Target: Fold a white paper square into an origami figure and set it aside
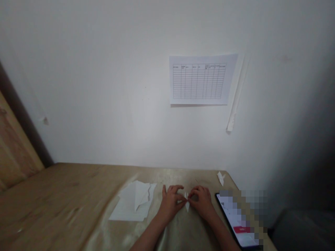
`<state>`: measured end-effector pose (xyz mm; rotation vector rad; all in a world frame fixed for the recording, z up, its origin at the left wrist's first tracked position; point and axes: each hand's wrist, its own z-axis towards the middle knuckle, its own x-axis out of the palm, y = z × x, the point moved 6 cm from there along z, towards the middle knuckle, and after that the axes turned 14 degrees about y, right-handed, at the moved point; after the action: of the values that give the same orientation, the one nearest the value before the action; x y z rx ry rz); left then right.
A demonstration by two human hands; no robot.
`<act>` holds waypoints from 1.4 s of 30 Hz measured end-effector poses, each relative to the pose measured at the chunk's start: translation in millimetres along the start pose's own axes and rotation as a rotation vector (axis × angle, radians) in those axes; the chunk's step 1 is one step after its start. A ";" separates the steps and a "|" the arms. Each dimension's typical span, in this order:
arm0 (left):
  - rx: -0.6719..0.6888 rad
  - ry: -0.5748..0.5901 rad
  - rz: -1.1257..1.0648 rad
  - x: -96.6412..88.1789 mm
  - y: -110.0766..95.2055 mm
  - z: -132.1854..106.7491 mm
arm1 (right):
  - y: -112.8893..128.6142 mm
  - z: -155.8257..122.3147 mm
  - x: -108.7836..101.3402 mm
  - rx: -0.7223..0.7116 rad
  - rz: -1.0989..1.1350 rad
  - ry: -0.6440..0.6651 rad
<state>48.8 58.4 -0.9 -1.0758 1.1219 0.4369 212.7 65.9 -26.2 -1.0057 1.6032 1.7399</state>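
Both my hands rest on a tan table point(65, 202) near its far edge, pinching a small folded piece of white paper point(186, 204) between them. My left hand point(171, 202) grips the paper's left side with thumb and fingertips. My right hand point(201, 202) pinches its right side the same way. The paper's point hangs down toward me between the two hands. Just left of my left hand lies a stack of white paper sheets point(134, 205), the top one folded and torn.
A phone point(235, 223) with a lit screen lies at the table's right edge. A small white paper scrap point(221, 177) sits by the wall. A printed table sheet point(200, 80) hangs on the white wall. A wooden door point(13, 146) stands at left.
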 end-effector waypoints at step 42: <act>-0.224 -0.069 0.025 -4.4 10.4 -6.3 | -2.7 -5.4 -1.2 -0.089 0.059 0.011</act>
<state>36.0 58.8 -2.1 -1.2334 1.0434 0.6266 216.3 60.9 -26.7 -1.0204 1.5886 1.8629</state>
